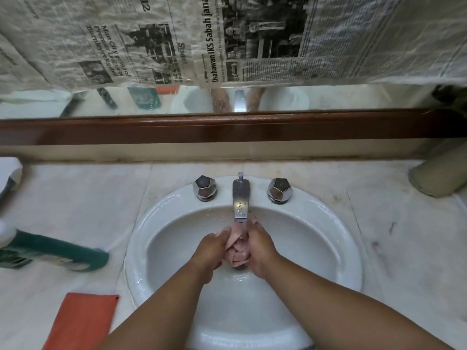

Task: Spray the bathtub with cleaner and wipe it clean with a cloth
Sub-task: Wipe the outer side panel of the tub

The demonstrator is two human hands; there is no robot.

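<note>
As it sits under the tap (pixel 241 198), the pink cloth (pixel 237 251) is gripped lengthwise between left hand (pixel 211 248) and right hand (pixel 261 251), fingers (pixel 222 234) of both curled round it.

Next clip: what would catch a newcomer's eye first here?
The left hand and right hand grip a bunched pink cloth under the faucet, in the middle of the white sink. Above, newspaper covers most of the mirror; an orange cloth lies on the counter, lower left.

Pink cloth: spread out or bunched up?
Bunched up: pink cloth wadded between left hand and right hand below the faucet.
</note>
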